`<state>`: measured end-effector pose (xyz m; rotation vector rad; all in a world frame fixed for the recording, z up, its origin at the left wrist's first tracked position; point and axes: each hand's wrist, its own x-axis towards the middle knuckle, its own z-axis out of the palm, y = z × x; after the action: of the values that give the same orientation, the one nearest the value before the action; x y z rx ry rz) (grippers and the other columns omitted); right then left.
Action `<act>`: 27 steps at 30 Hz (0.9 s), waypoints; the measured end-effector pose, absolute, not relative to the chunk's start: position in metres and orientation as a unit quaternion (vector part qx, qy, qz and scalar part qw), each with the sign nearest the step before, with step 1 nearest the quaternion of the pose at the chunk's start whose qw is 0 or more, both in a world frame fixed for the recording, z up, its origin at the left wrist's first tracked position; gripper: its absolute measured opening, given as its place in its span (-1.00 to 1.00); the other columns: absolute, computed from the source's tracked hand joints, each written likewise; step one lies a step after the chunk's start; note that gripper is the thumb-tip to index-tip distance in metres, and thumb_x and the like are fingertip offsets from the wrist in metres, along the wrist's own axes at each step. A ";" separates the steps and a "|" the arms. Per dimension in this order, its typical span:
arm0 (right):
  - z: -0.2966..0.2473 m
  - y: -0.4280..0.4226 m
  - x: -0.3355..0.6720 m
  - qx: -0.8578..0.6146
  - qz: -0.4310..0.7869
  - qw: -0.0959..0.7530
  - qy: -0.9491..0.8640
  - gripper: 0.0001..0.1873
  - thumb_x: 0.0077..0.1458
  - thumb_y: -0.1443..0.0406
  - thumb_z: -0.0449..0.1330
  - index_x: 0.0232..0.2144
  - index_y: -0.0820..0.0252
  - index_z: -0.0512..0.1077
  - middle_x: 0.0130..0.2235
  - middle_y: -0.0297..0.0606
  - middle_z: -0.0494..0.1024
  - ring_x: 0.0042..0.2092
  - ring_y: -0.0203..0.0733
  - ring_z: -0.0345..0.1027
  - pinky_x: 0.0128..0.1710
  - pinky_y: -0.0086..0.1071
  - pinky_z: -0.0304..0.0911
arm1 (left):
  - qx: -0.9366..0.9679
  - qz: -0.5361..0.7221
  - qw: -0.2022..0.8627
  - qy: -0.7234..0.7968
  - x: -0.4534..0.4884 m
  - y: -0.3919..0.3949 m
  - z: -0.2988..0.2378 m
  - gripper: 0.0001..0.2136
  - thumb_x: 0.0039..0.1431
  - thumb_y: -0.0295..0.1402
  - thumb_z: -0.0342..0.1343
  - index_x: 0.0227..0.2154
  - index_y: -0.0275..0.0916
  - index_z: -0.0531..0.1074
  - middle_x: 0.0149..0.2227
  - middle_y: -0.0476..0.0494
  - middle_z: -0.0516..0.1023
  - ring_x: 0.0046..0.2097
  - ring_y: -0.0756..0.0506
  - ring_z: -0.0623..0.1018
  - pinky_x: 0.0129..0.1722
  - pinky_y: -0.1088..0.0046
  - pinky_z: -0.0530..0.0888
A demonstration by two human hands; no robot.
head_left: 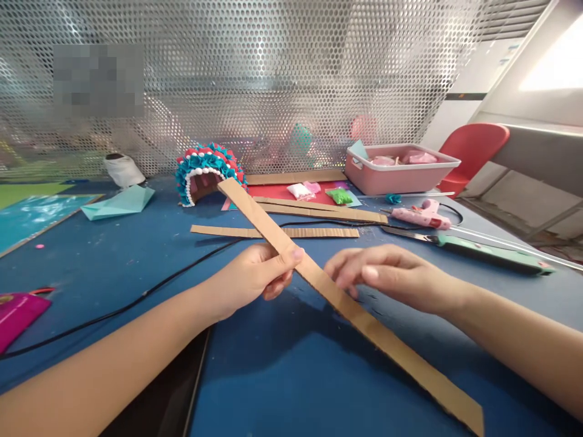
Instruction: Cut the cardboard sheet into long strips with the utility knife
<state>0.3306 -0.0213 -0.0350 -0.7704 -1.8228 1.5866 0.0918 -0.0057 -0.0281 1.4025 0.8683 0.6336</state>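
Observation:
A long cardboard strip (pixel 373 328) runs diagonally across the middle of the head view, raised above the blue table. My left hand (pixel 264 270) grips it near its upper part, thumb on top and fingers curled beneath. Beside the strip's right edge is my right hand (pixel 387 270), fingers apart and slightly bent; its fingertips are close to the strip, and I cannot tell whether they touch it. Behind the hands lie a shorter cardboard strip (pixel 319 233) and further long strips (pixel 337 212).
A green utility knife (pixel 492 254) with its blade out and a pink glue gun (pixel 423 214) lie at right. Behind stand a pink bin (pixel 387 175) and a decorated arch (pixel 207 164). A black cable (pixel 150 292) crosses the blue table (pixel 273 376). Folded teal paper (pixel 121 203) lies left.

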 end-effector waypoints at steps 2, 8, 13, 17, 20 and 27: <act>-0.032 -0.028 0.326 -0.264 0.604 0.229 -0.716 -0.67 0.18 0.10 0.11 -0.31 0.14 0.60 -0.19 -0.18 0.56 -0.20 -0.20 0.39 -0.17 -0.33 0.26 | 0.606 0.297 0.626 0.390 0.093 -0.005 -0.029 -0.58 0.15 -0.04 0.08 -0.62 -0.26 0.20 -0.66 0.10 0.20 -0.63 0.13 0.17 -0.64 0.60 0.17; -0.039 -0.035 0.313 -0.303 0.630 0.292 -0.653 -0.63 0.22 0.10 0.05 -0.09 0.11 0.53 -0.04 -0.19 0.52 0.01 -0.11 0.32 0.05 -0.22 0.14 | 0.616 0.251 0.614 0.425 0.090 -0.007 -0.013 -0.57 0.12 0.08 0.02 -0.42 -0.27 0.37 -0.42 -0.07 0.44 -0.49 0.04 0.34 -0.59 0.55 0.34; -0.041 -0.040 0.302 -0.289 0.670 0.345 -0.590 -0.62 0.26 0.13 -0.02 -0.03 0.09 0.50 -0.10 -0.20 0.55 -0.01 -0.11 0.32 0.10 -0.14 0.05 | 0.655 0.123 0.628 0.401 0.095 -0.021 -0.013 -0.44 0.13 0.15 -0.09 -0.21 -0.26 0.50 -0.30 -0.16 0.51 -0.42 0.00 0.36 -0.59 0.56 0.30; -0.037 -0.045 0.295 -0.270 0.720 0.332 -0.547 -0.62 0.26 0.16 -0.02 -0.07 0.13 0.52 -0.24 -0.18 0.58 -0.13 -0.12 0.39 -0.06 -0.19 0.19 | 0.648 0.126 0.623 0.420 0.104 -0.028 -0.029 -0.50 0.05 0.12 0.06 -0.28 -0.28 0.52 -0.48 -0.08 0.46 -0.52 0.04 0.29 -0.62 0.57 0.16; -0.036 -0.047 0.291 -0.257 0.746 0.333 -0.517 -0.63 0.27 0.19 -0.04 -0.10 0.13 0.53 -0.19 -0.16 0.58 -0.15 -0.13 0.42 -0.04 -0.21 0.21 | 0.641 0.142 0.626 0.421 0.109 -0.027 -0.037 -0.55 0.02 0.08 0.13 -0.41 -0.30 0.48 -0.57 -0.02 0.40 -0.55 0.06 0.27 -0.61 0.55 0.12; -0.039 -0.051 0.286 -0.319 0.765 0.409 -0.381 -0.75 0.13 0.21 0.14 -0.37 0.22 0.57 -0.29 -0.15 0.57 -0.19 -0.16 0.43 -0.03 -0.27 0.23 | 0.671 0.179 0.609 0.384 0.114 -0.034 -0.036 -0.65 0.18 -0.21 0.06 -0.65 -0.28 0.31 -0.69 0.11 0.25 -0.62 0.10 0.22 -0.60 0.55 0.14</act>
<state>0.2855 -0.0509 -0.0394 -0.8026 -0.9607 1.9278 0.1139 -0.0341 -0.0355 1.5493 0.8878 0.4141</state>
